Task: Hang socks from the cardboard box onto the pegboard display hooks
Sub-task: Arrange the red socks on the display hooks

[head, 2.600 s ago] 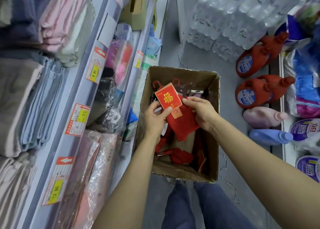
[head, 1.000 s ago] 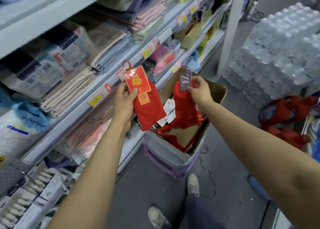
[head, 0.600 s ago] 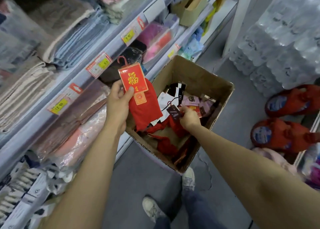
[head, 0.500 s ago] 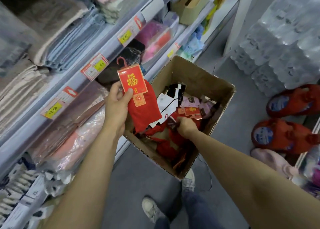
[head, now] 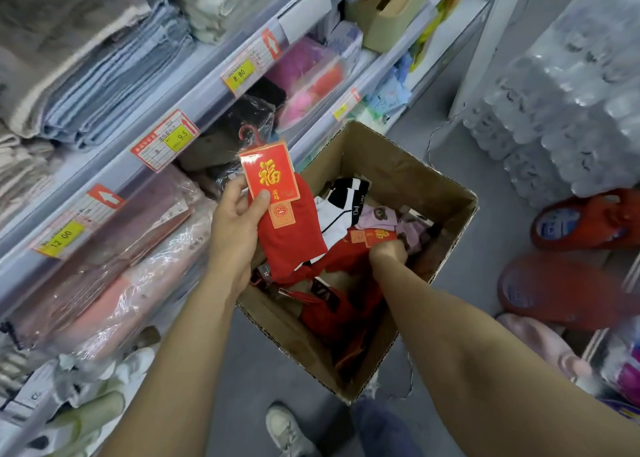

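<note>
Picking socks out of the box

The left hand (head: 235, 235) pinches a red sock pack (head: 277, 210) by its card, hook up, likely ready for hanging. The right hand (head: 388, 254) digs among more socks (head: 341, 210) in the cardboard box (head: 408, 176); its fingers are hidden, so I cannot tell its grip. No pegboard shows.

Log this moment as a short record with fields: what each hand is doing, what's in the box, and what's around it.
left hand: left hand holds red socks by their red card, above the box's left edge
right hand: right hand down among red socks in the cardboard box, fingers hidden
box contents: red, white-and-black and lilac socks
left of box: shelves with price tags and folded towels
pegboard: not in view
</note>
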`<state>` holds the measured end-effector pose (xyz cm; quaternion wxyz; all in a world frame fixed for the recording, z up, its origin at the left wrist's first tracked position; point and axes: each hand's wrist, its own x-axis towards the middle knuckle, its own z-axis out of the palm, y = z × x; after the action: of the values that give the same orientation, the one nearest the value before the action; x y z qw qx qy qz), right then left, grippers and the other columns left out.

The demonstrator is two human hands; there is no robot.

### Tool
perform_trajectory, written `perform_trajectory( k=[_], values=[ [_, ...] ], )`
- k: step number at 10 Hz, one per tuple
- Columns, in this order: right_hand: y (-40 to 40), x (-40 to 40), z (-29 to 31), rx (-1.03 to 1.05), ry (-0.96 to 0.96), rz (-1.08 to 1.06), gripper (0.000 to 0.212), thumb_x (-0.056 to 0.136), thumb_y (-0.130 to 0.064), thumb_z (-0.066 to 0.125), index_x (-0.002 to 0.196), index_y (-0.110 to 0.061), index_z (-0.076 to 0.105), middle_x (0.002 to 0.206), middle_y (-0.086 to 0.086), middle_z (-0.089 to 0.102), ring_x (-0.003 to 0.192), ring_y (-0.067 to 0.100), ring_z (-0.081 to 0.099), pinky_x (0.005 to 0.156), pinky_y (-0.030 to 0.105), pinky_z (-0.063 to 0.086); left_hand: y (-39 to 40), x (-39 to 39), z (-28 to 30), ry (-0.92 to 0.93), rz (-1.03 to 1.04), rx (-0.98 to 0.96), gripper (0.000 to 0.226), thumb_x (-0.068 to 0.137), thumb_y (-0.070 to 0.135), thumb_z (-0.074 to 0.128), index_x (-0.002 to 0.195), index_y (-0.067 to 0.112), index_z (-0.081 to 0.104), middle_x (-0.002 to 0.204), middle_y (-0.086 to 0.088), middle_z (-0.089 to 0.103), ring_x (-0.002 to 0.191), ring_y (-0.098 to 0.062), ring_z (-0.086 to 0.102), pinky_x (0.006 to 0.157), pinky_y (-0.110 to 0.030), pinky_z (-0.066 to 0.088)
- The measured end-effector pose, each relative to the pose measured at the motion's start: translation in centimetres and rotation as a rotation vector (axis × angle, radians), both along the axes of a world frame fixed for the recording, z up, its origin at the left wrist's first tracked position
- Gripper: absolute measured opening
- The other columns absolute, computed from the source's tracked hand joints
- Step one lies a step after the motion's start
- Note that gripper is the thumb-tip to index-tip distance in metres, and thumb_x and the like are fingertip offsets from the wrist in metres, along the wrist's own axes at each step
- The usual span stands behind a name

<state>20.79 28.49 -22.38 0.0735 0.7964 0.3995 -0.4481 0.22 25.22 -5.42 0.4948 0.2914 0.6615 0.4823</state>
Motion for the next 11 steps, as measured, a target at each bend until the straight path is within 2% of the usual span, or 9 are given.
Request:
perform_trajectory(
  k=[1,2,3,4,6,7,9,10,11],
  values=[
    [1.0,-0.1,-0.9,-0.078,0.065,-0.066,0.054,0.104,-0.029,0.043,0.153,-0.014,0.027,0.158,0.008,0.031,0.137,0.024,0.042,0.102,0.022,0.045,0.1,-0.2,-0.4,0.005,0.010,0.001,0.020,0.101,0.017,0.055,0.120,0.023,0.058,0.099,0.012,0.076,0.092,-0.008,0.073,0.075,-0.028,0.056],
    [0.7,-1.7,2.6,-0.032,0.387,-0.344,0.044,0.106,-0.020,0.035,0.146,-0.004,0.035,0.147,0.013,0.043,0.081,0.005,0.056,0.056,0.012,0.051,0.1,-0.4,-0.9,0.000,0.010,0.000,0.022,0.100,0.018,0.055,0.122,0.024,0.058,0.103,0.010,0.075,0.095,-0.010,0.073,0.075,-0.030,0.056],
    [1.9,-2.0,0.6,-0.086,0.315,-0.203,0.048,0.108,-0.028,0.029,0.149,-0.003,0.029,0.150,0.013,0.038,0.105,0.009,0.057,0.081,0.013,0.053,0.2,-0.4,-1.6,-0.005,0.016,-0.007,0.024,0.100,0.019,0.055,0.123,0.023,0.058,0.101,0.010,0.076,0.093,-0.011,0.073,0.072,-0.028,0.056],
    [2.7,-1.4,-0.8,-0.122,0.006,0.030,0.064,0.099,-0.038,0.052,0.153,-0.016,0.029,0.160,0.007,0.026,0.147,0.027,0.026,0.119,0.037,0.026,0.1,-0.2,-1.8,-0.014,0.034,-0.024,0.026,0.100,0.018,0.056,0.125,0.023,0.059,0.098,0.009,0.077,0.091,-0.012,0.074,0.071,-0.030,0.056],
    [1.4,-2.3,1.7,0.244,0.228,-0.773,0.047,0.100,-0.021,0.048,0.145,-0.010,0.038,0.147,0.010,0.043,0.136,0.030,0.041,0.112,0.040,0.036,-0.6,-0.4,-0.3,-0.110,0.038,-0.050,0.029,0.098,0.016,0.059,0.127,0.020,0.058,0.102,-0.002,0.077,0.089,-0.014,0.074,0.070,-0.028,0.057],
    [0.7,-2.6,4.4,0.424,0.284,-0.857,0.039,0.101,-0.013,0.051,0.140,-0.012,0.048,0.137,0.011,0.056,0.129,0.032,0.050,0.108,0.042,0.037,-0.9,-1.1,1.3,-0.168,0.030,-0.051,0.041,0.091,0.002,0.065,0.128,0.015,0.057,0.108,-0.008,0.074,0.090,-0.014,0.073,0.067,-0.024,0.057],
    [0.6,-0.8,9.7,0.569,0.341,-0.698,0.023,0.103,-0.026,0.047,0.122,-0.013,0.044,0.108,0.001,0.054,0.109,0.023,0.054,0.098,0.049,0.046,-1.8,-2.9,4.6,-0.176,-0.015,-0.003,0.043,0.090,0.000,0.066,0.127,0.021,0.059,0.107,0.000,0.075,0.093,-0.015,0.072,0.070,-0.028,0.056],
    [-0.4,-0.5,13.2,0.691,0.411,-0.598,0.019,0.105,-0.029,0.040,0.113,-0.012,0.040,0.091,-0.001,0.053,0.086,0.018,0.055,0.070,0.035,0.047,-2.9,-3.9,6.6,-0.151,-0.055,0.045,0.038,0.092,0.005,0.065,0.123,0.027,0.059,0.101,0.007,0.076,0.086,-0.010,0.072,0.062,-0.024,0.054],
    [-2.3,-1.7,17.0,0.756,0.488,-0.537,0.018,0.104,-0.029,0.042,0.112,-0.013,0.042,0.091,-0.001,0.055,0.089,0.019,0.057,0.079,0.039,0.050,-4.9,-5.2,8.9,-0.156,-0.063,0.107,0.044,0.092,0.003,0.064,0.131,0.022,0.057,0.102,0.005,0.076,0.081,-0.008,0.072,0.056,-0.020,0.053]
  ],
)
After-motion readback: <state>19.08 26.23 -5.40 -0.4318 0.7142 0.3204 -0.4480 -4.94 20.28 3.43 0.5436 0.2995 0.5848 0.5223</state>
